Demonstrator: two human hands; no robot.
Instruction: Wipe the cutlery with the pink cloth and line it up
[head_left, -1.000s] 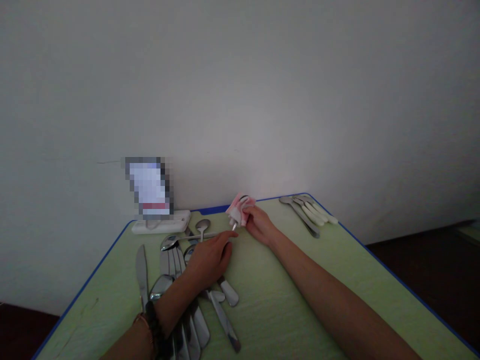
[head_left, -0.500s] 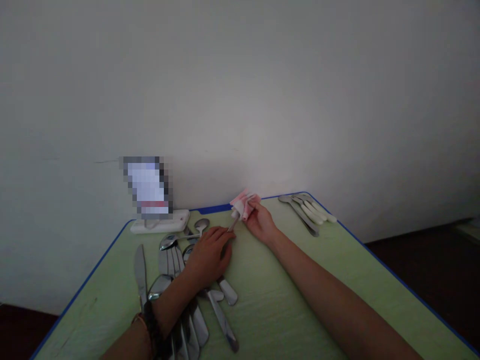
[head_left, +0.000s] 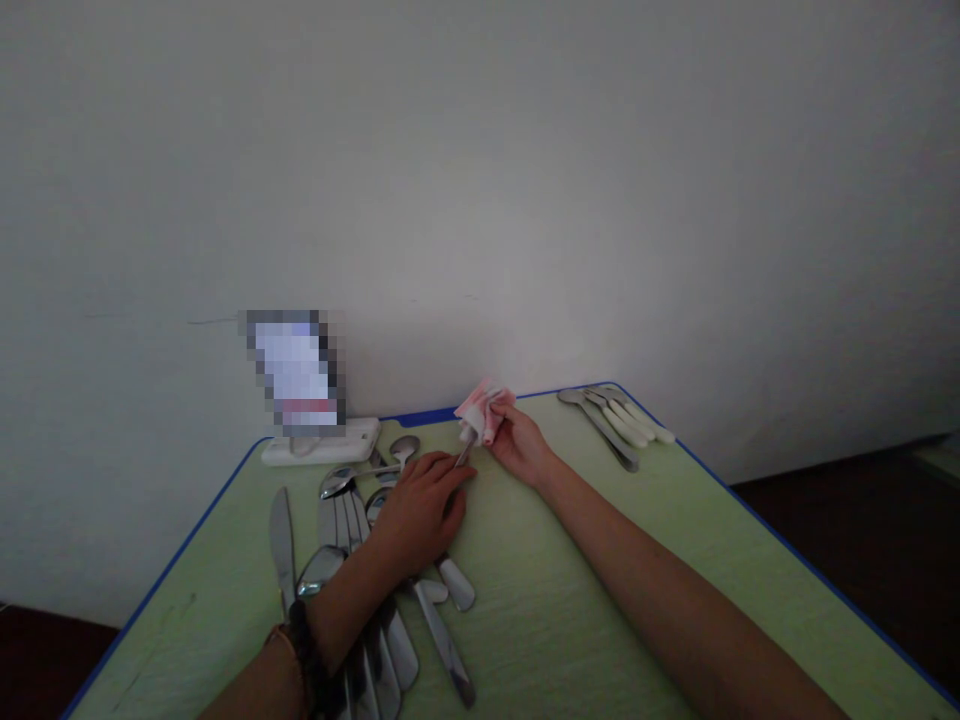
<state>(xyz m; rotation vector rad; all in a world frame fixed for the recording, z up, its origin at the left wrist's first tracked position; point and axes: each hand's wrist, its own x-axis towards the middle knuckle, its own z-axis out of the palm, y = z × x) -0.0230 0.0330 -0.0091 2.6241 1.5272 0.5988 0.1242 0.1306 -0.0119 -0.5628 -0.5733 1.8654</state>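
Observation:
My left hand [head_left: 421,512] is closed on a thin metal piece of cutlery [head_left: 464,454], which slants up and away from the fingers. Its far end is hidden inside a crumpled pink-and-white cloth [head_left: 480,408], so I cannot tell its kind. Fingers of my right hand [head_left: 523,450] pinch that cloth around the metal. Beneath and beside my left forearm lies a pile of steel cutlery: a table knife [head_left: 281,535], a spoon [head_left: 405,448], a large spoon-like piece [head_left: 321,570] and several handles [head_left: 444,645] pointing toward me.
On the right of the green table [head_left: 570,620] lie a metal spoon [head_left: 600,425] and several pieces with cream handles [head_left: 630,428]. A blurred-out phone [head_left: 296,370] leans on a white stand [head_left: 352,445] at the back left. A grey wall [head_left: 480,200] rises behind the table.
The cloth and the fingers of my right hand have shifted slightly left, along the piece of cutlery. My left hand has barely moved, and the cutlery on the table lies the same.

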